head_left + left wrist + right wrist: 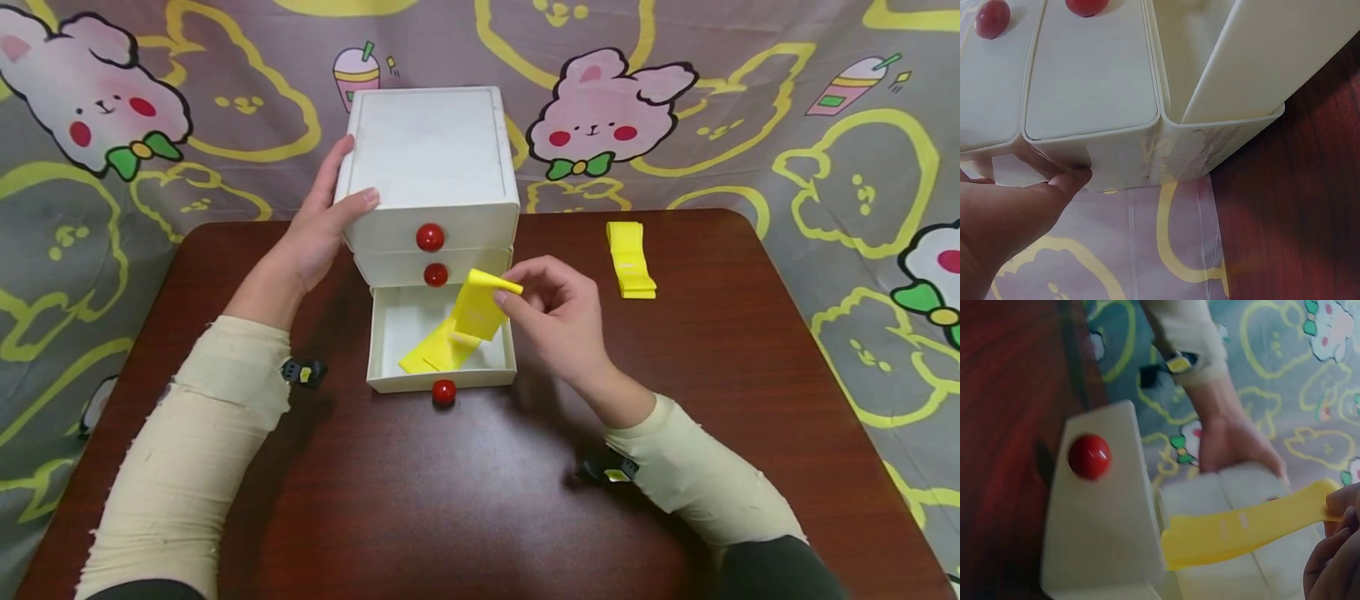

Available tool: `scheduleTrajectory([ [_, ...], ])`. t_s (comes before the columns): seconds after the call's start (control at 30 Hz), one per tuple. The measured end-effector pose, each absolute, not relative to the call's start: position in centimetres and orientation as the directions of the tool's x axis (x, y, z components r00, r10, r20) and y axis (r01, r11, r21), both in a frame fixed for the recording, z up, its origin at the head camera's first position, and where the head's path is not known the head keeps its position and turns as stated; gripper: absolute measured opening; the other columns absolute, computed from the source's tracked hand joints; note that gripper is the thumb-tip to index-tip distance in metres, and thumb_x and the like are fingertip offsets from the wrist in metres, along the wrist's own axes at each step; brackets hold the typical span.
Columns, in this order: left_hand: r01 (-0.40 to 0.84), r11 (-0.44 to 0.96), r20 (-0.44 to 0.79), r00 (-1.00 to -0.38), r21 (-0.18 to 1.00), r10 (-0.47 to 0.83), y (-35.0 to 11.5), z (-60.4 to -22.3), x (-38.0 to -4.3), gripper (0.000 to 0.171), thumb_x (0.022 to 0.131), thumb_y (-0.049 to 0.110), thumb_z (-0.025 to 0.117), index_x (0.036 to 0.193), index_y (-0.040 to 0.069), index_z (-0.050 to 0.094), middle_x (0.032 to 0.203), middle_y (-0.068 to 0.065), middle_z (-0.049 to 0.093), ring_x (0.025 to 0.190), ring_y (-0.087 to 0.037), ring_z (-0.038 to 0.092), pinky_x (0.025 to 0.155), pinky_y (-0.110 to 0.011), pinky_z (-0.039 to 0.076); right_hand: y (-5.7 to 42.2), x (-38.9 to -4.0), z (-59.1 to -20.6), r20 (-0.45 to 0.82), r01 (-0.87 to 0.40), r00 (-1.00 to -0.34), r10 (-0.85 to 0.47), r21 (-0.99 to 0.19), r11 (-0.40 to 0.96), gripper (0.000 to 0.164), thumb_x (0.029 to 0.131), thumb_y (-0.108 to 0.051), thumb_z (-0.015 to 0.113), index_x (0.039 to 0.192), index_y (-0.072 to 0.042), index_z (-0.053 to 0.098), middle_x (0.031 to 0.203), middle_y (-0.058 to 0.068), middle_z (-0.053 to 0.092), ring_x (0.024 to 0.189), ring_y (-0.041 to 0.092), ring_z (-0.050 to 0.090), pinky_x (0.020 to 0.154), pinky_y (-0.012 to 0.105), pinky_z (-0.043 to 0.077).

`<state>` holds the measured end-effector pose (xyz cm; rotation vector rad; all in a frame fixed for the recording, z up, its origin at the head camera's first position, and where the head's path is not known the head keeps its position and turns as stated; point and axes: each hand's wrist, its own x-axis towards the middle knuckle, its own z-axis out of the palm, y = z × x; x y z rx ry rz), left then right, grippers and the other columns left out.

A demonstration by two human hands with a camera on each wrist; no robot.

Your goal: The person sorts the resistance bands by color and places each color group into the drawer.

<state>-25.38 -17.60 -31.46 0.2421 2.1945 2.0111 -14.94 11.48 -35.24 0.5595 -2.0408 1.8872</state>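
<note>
A white cabinet of drawers [431,150] with red knobs stands on the table. My left hand [315,225] rests against its upper left side, thumb over the top edge. The bottom drawer [386,333] is pulled out. Above it my right hand [562,312] pinches one end of a flat yellow band [480,308], which hangs slanting in the right wrist view. Under it a yellow strip [431,354] lies in the drawer; whether it is a separate band I cannot tell. Another folded yellow band [630,258] lies on the table to the right.
The dark red-brown table [465,500] has a rounded far edge close behind the cabinet. A patterned cloth [705,92] hangs at the back and sides. Both upper drawers are closed, their red knobs [430,237] jutting forward.
</note>
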Motion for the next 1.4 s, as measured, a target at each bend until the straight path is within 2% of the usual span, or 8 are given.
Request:
scheduleTrajectory([
  [0.23, 0.016, 0.067, 0.001, -0.974, 0.998, 0.228, -17.6, -31.5, -25.5, 0.076, 0.096, 0.031, 0.060, 0.158, 0.040, 0.016, 0.162, 0.003, 0.011, 0.142, -0.022, 0.017, 0.116, -0.044, 0.019, 7.6, -14.3, -36.8, 0.469, -0.468, -0.876, -0.115, -0.883, -0.039, 0.013, 0.084, 0.003, 0.076, 0.095, -0.001, 0.071, 0.069, 0.004, 0.056, 0.044, 0.017, 0.033, 0.039, 0.025, 0.024],
  [0.43, 0.025, 0.078, 0.006, -0.972, 0.997, 0.235, -17.6, -31.5, -25.5, 0.076, 0.097, 0.032, 0.060, 0.158, 0.041, 0.016, 0.162, 0.002, 0.013, 0.140, -0.024, 0.021, 0.114, -0.045, 0.024, 4.7, -13.7, -37.7, 0.442, -0.428, -0.886, -0.143, -0.896, -0.121, 0.014, 0.084, 0.003, 0.076, 0.095, 0.000, 0.070, 0.064, 0.003, 0.052, 0.042, 0.016, 0.032, 0.038, 0.025, 0.024],
  [0.67, 0.026, 0.091, 0.005, -0.974, 0.995, 0.226, -17.6, -31.5, -25.5, 0.076, 0.096, 0.033, 0.061, 0.157, 0.042, 0.017, 0.162, 0.002, 0.012, 0.141, -0.024, 0.020, 0.115, -0.046, 0.023, 4.1, -14.1, -39.1, 0.359, -0.348, -0.925, -0.128, -0.932, -0.098, 0.014, 0.083, 0.004, 0.077, 0.096, 0.001, 0.070, 0.085, 0.009, 0.063, 0.041, 0.015, 0.032, 0.037, 0.024, 0.024],
  [0.8, 0.024, 0.094, 0.002, -0.975, 0.995, 0.223, -17.6, -31.4, -25.6, 0.076, 0.096, 0.033, 0.061, 0.158, 0.042, 0.017, 0.162, 0.003, 0.012, 0.142, -0.022, 0.017, 0.116, -0.045, 0.020, 4.7, -14.9, -39.9, 0.317, -0.320, -0.942, -0.107, -0.947, 0.012, 0.014, 0.083, 0.001, 0.078, 0.095, 0.000, 0.071, 0.087, 0.008, 0.065, 0.041, 0.016, 0.032, 0.038, 0.023, 0.025],
  [0.93, 0.014, 0.087, -0.005, -0.977, 0.996, 0.215, -17.6, -31.5, -25.6, 0.077, 0.095, 0.032, 0.061, 0.158, 0.041, 0.017, 0.162, 0.003, 0.011, 0.143, -0.021, 0.015, 0.116, -0.043, 0.018, 5.7, -15.9, -40.3, 0.266, -0.284, -0.957, -0.115, -0.942, 0.180, 0.013, 0.083, -0.006, 0.080, 0.094, -0.004, 0.073, 0.086, 0.004, 0.067, 0.046, 0.022, 0.037, 0.041, 0.023, 0.027],
  [1.07, 0.007, 0.081, -0.010, -0.978, 0.997, 0.210, -17.7, -31.5, -25.6, 0.077, 0.095, 0.032, 0.062, 0.157, 0.041, 0.018, 0.162, 0.003, 0.011, 0.143, -0.021, 0.014, 0.116, -0.043, 0.017, 6.7, -16.9, -40.4, 0.221, -0.260, -0.964, -0.150, -0.904, 0.338, 0.013, 0.082, -0.011, 0.083, 0.091, -0.008, 0.075, 0.083, -0.001, 0.069, 0.063, 0.029, 0.054, 0.047, 0.024, 0.034],
  [1.17, 0.010, 0.081, -0.007, -0.978, 0.997, 0.208, -17.7, -31.6, -25.5, 0.077, 0.095, 0.032, 0.061, 0.157, 0.041, 0.018, 0.162, 0.003, 0.011, 0.143, -0.021, 0.014, 0.116, -0.044, 0.017, 7.3, -17.4, -40.4, 0.221, -0.275, -0.960, -0.170, -0.853, 0.444, 0.014, 0.080, -0.015, 0.085, 0.089, -0.010, 0.076, 0.081, -0.003, 0.071, 0.073, 0.027, 0.060, 0.053, 0.027, 0.039],
  [1.4, 0.019, 0.046, 0.009, -0.978, 0.999, 0.210, -17.6, -31.7, -25.5, 0.077, 0.096, 0.030, 0.062, 0.158, 0.039, 0.018, 0.162, 0.002, 0.011, 0.143, -0.020, 0.015, 0.116, -0.040, 0.017, 8.6, -18.1, -40.4, 0.230, -0.308, -0.951, -0.206, -0.751, 0.584, 0.018, 0.079, -0.022, 0.086, 0.091, -0.014, 0.076, 0.084, -0.003, 0.072, 0.070, 0.023, 0.061, 0.058, 0.034, 0.043],
])
